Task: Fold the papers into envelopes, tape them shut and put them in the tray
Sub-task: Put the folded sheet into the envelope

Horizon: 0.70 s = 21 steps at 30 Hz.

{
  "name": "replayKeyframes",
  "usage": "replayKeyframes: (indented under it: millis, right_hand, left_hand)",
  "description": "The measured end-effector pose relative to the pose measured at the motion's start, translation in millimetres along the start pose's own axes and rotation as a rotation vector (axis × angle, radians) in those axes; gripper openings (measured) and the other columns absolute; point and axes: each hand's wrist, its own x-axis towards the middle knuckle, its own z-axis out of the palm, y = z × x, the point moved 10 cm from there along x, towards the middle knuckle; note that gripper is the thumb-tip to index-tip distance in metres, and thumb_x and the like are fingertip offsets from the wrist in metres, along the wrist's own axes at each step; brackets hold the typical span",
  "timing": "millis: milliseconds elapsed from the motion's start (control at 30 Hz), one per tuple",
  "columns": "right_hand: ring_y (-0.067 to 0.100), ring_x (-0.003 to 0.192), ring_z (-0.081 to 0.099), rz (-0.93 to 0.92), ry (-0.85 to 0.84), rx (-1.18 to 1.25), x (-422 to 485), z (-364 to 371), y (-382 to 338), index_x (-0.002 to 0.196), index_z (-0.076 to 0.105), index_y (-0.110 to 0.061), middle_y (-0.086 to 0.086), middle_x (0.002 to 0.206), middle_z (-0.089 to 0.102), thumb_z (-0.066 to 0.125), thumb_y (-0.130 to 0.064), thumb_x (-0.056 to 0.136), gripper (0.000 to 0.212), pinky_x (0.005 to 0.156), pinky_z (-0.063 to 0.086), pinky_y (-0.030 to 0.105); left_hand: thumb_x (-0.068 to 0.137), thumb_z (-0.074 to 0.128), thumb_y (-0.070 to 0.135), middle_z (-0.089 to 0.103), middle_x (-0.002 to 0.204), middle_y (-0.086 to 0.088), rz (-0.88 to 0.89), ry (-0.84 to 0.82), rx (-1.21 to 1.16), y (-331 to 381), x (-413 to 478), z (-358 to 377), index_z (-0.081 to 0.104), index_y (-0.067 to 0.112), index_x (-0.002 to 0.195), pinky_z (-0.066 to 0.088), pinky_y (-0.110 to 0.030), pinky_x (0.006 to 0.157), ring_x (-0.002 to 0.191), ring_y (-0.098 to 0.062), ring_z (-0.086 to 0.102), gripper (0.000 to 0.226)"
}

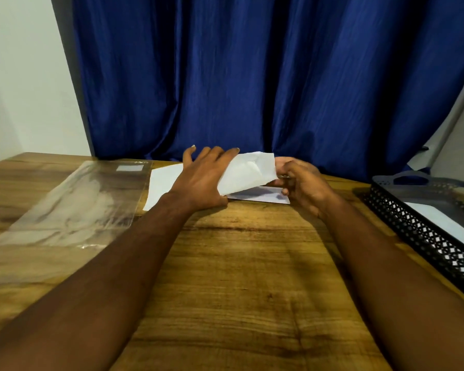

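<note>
Both hands work at the far edge of the table, on a white sheet of paper [164, 183] that lies flat with its long axis running left to right across the person's front. The left hand [201, 180] is spread wide, palm down, pressing the sheet's middle to the wood. The right hand [300, 183] is narrowed to a pinch on the sheet's right end, and has that end lifted and curled over toward the left, so a raised white flap [249, 172] stands between the two hands, its near edge meeting the left thumb.

The coming fold, as I judge it, turns on this: the flap must come down leftward along the long axis, onto the part that the left hand pins. The right hand holds the moving end, so it is the one to carry it; the left hand would have to slide clear or serve as the crease line.

Left of the sheet lies a clear, crinkled plastic sleeve [73, 207] on the brown wooden table [239, 277]. Well apart to the right stands a black lattice-walled tray [413, 223] with something white and flat already inside. No tape shows. A blue curtain [252, 76] hangs behind.
</note>
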Motion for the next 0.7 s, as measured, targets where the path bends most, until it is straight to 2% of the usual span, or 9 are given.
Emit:
replayKeyframes:
  millis: [67, 133, 200, 233, 300, 367, 433, 600, 700]
  right_hand:
    - [0.02, 0.094, 0.067, -0.029, 0.157, -0.01, 2, -20, 5, 0.118, 0.075, -0.016, 0.003, 0.107, 0.077, 0.06, -0.015, 0.1, 0.023, 0.067, 0.049, 0.028]
    - [0.017, 0.112, 0.066, -0.097, 0.224, -0.4, 5, -25, 8, 0.119, 0.073, -0.026, -0.008, 0.119, 0.072, 0.065, -0.021, 0.1, 0.022, 0.085, 0.054, 0.033]
    - [0.017, 0.132, 0.057, -0.111, 0.074, -0.812, 5, -3, 20, 0.143, 0.059, -0.037, -0.013, 0.141, 0.06, 0.067, -0.035, 0.098, 0.045, 0.104, 0.051, 0.041]
    - [0.02, 0.14, 0.051, -0.107, -0.014, -0.918, 5, 8, 25, 0.153, 0.047, -0.039, -0.009, 0.153, 0.053, 0.068, -0.044, 0.096, 0.06, 0.11, 0.047, 0.047]
    - [0.024, 0.148, 0.044, -0.122, -0.164, -1.021, 6, 28, 30, 0.161, 0.034, -0.042, -0.005, 0.165, 0.044, 0.066, -0.06, 0.093, 0.077, 0.118, 0.039, 0.055]
    - [0.028, 0.151, 0.04, -0.119, -0.243, -1.168, 10, 37, 35, 0.162, 0.031, -0.043, -0.003, 0.167, 0.041, 0.06, -0.072, 0.093, 0.08, 0.121, 0.03, 0.062]
    - [0.029, 0.15, 0.04, -0.097, -0.243, -1.253, 14, 37, 37, 0.161, 0.034, -0.042, -0.001, 0.166, 0.043, 0.055, -0.074, 0.094, 0.077, 0.121, 0.026, 0.064]
    - [0.026, 0.145, 0.046, -0.118, -0.178, -1.235, 18, 32, 27, 0.159, 0.037, -0.04, -0.002, 0.161, 0.049, 0.062, -0.076, 0.071, 0.098, 0.119, 0.033, 0.062]
    - [0.023, 0.128, 0.057, -0.02, -0.184, -1.231, 18, 27, 22, 0.15, 0.052, -0.03, -0.002, 0.147, 0.06, 0.078, -0.066, 0.076, 0.086, 0.11, 0.046, 0.048]
  left_hand:
    - [0.064, 0.089, 0.043, 0.043, 0.149, 0.002, -0.018, 0.009, 0.012, -7, -2, 2, 0.019, 0.033, 0.161, 0.003, -0.058, 0.124, 0.14, -0.021, 0.035, 0.121]
    - [0.065, 0.088, 0.04, 0.041, 0.149, 0.001, -0.02, -0.008, 0.017, -10, -2, 7, 0.016, 0.034, 0.162, 0.001, -0.059, 0.124, 0.141, -0.021, 0.032, 0.121]
    - [0.065, 0.088, 0.038, 0.04, 0.15, 0.001, -0.014, -0.038, 0.007, -9, -4, 13, 0.013, 0.036, 0.162, -0.002, -0.059, 0.123, 0.143, -0.021, 0.03, 0.122]
    - [0.065, 0.088, 0.037, 0.039, 0.15, 0.001, -0.011, -0.047, 0.003, -9, -4, 14, 0.013, 0.036, 0.162, -0.002, -0.059, 0.123, 0.143, -0.021, 0.029, 0.123]
    - [0.065, 0.087, 0.035, 0.039, 0.152, 0.002, -0.012, -0.052, 0.001, -9, -5, 14, 0.011, 0.037, 0.162, -0.002, -0.06, 0.123, 0.144, -0.021, 0.028, 0.123]
    - [0.066, 0.086, 0.033, 0.038, 0.153, 0.002, -0.019, -0.051, -0.001, -11, -6, 13, 0.011, 0.037, 0.162, -0.002, -0.06, 0.123, 0.145, -0.021, 0.027, 0.122]
    - [0.066, 0.087, 0.032, 0.038, 0.154, 0.002, -0.022, -0.052, 0.001, -13, -6, 13, 0.01, 0.037, 0.162, -0.002, -0.06, 0.123, 0.145, -0.021, 0.027, 0.123]
    - [0.065, 0.088, 0.029, 0.037, 0.152, 0.002, -0.024, -0.048, 0.011, -15, -7, 17, 0.009, 0.038, 0.162, -0.002, -0.06, 0.123, 0.145, -0.021, 0.026, 0.126]
    - [0.064, 0.089, 0.028, 0.036, 0.152, 0.001, -0.019, -0.04, 0.018, -17, -7, 18, 0.007, 0.038, 0.162, -0.002, -0.059, 0.122, 0.144, -0.022, 0.025, 0.129]
